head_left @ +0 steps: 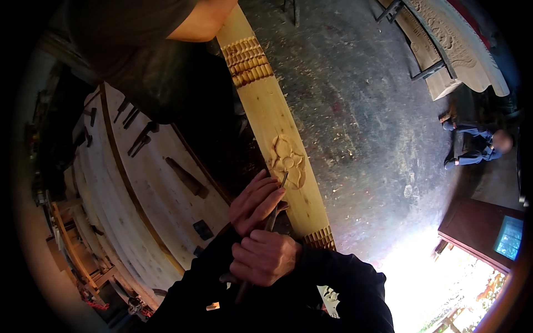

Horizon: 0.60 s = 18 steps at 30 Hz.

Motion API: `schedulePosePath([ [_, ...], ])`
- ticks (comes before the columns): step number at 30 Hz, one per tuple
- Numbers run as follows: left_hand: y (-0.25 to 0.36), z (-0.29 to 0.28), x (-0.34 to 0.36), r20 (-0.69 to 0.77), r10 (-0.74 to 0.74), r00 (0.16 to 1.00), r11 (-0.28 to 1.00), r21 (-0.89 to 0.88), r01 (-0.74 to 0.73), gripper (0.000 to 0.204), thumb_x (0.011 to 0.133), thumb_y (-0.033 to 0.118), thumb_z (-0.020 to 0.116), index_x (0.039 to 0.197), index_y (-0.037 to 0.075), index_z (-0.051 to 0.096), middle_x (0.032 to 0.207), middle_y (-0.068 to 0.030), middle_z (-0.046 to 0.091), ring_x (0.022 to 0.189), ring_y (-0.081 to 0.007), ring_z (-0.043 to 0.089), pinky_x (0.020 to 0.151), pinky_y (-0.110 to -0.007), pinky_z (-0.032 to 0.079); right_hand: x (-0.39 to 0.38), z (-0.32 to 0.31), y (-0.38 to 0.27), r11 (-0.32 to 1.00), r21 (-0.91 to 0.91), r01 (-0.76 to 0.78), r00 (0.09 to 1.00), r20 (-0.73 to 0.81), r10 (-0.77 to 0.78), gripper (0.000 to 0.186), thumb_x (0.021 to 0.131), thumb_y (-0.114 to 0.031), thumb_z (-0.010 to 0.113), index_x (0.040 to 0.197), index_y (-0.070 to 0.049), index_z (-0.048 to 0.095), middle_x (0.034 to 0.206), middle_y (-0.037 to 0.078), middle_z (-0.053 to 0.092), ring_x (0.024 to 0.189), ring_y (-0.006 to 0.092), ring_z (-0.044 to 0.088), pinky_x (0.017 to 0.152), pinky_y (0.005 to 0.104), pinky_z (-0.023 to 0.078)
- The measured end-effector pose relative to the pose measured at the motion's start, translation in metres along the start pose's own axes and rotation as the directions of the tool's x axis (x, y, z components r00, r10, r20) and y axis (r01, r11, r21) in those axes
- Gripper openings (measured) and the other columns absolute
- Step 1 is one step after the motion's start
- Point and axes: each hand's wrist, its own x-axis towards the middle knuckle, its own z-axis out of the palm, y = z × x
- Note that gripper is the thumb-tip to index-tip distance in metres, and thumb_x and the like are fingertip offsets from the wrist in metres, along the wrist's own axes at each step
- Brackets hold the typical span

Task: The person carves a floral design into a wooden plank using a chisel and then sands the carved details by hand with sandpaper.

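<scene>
A long pale wooden board [261, 114] runs from the upper middle to the lower middle, with a carved flower [288, 162] in low relief on its face. My right hand [264, 258] is closed round the handle of a thin carving chisel [270, 222]. Nearer the blade, my left hand [255, 202] holds the shaft, its fingers pressed together at the board's left edge. The chisel's tip meets the lower left of the flower. The left thumb and part of the chisel are hidden by my hands.
On the workbench [133, 191] at left lie a wooden mallet [187, 177] and several dark tools. Another person's arm [202, 22] reaches in at upper left, close to the board. Carved panels [444, 50] stand at upper right; a person [474, 144] sits far right. Wood chips dot the floor [355, 127].
</scene>
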Motion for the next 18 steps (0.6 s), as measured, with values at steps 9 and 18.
schedulePosePath([
  [9, 0.001, -0.003, 0.002, 0.034, -0.004, 0.999, 1.0, 0.009, 0.004, 0.036, 0.084, 0.005, 0.089, 0.118, -0.005, 0.081, 0.106, -0.0209, 0.08, 0.109, -0.0389, 0.081, 0.105, -0.056, 0.066, -0.007, 0.001, 0.004, 0.998, 0.06, 0.002, 1.0, 0.01, -0.002, 0.034, 0.092, -0.026, 0.08, 0.073, -0.01, 0.056, 0.074, 0.003, 0.049, 0.068, 0.0186, 0.055, 0.065, 0.033, 0.042],
  [18, -0.006, 0.005, -0.001, -0.054, 0.069, 0.996, 0.998, 0.011, -0.068, 0.034, 0.084, 0.006, 0.089, 0.116, -0.004, 0.082, 0.105, -0.0204, 0.08, 0.107, -0.0388, 0.081, 0.1, -0.055, 0.069, -0.014, -0.002, 0.01, 0.998, 0.031, 0.055, 0.996, 0.069, -0.057, 0.03, 0.086, -0.023, 0.078, 0.072, -0.009, 0.056, 0.073, 0.003, 0.049, 0.067, 0.0191, 0.055, 0.064, 0.0335, 0.042],
])
